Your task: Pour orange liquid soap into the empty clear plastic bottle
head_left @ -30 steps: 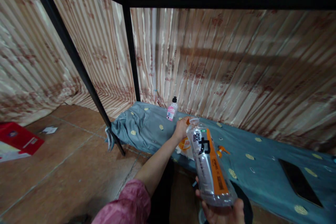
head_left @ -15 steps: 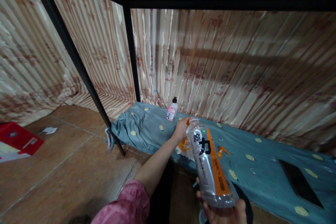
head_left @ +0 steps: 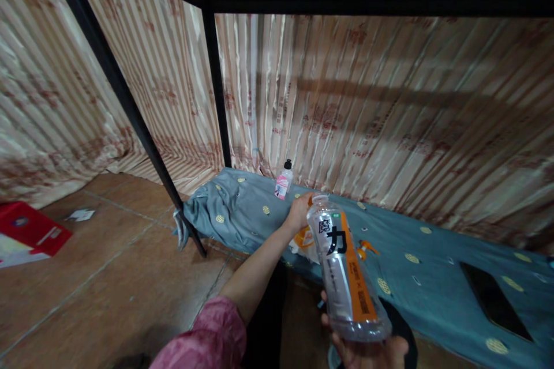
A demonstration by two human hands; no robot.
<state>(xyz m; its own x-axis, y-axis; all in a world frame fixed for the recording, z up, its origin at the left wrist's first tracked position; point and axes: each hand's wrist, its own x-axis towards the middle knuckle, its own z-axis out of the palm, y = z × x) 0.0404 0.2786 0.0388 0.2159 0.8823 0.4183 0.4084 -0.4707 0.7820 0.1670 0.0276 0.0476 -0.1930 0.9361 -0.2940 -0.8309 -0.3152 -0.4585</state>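
Note:
A clear plastic bottle (head_left: 346, 277) with an orange and white label tilts away from me at lower centre. My right hand (head_left: 367, 349) is closed around its base at the bottom edge. My left hand (head_left: 299, 211), on an arm with a pink sleeve, grips the bottle's neck, where a bit of orange cap (head_left: 310, 199) shows between the fingers. Both hands hold the bottle over the near edge of a bed covered with a blue-grey sheet (head_left: 433, 277).
A small bottle (head_left: 283, 180) with a black cap and pink label stands on the sheet by the striped curtain (head_left: 367, 109). An orange-and-white packet (head_left: 303, 240) and a dark phone (head_left: 493, 300) lie on the sheet. Black frame posts (head_left: 216, 86) rise at left. A red box (head_left: 30, 230) lies on the tiled floor.
Almost nothing: my right hand has slipped slightly lower under the bottle's base. My left hand stays on the neck.

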